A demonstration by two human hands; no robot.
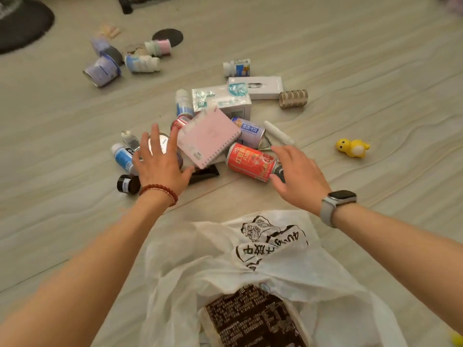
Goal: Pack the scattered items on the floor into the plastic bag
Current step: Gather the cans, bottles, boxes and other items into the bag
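A white plastic bag (288, 266) lies open on the floor right in front of me, with a dark brown printed packet (253, 319) inside it. Beyond it is a heap of items: a pink spiral notebook (209, 136), a red can (250, 161) on its side, a blue-and-white can (250, 131), tissue packs (220, 97) and small bottles. My left hand (160, 164) hovers open, fingers spread, over a shiny lid left of the notebook. My right hand (298, 171) is open at the red can's right end, holding nothing.
A white box (263, 87) and a roll of tape (293, 98) lie behind the heap. A yellow duck toy (352, 147) sits to the right. Cups and tins (120, 62) are scattered at the far left, near a dark round mat (22, 23).
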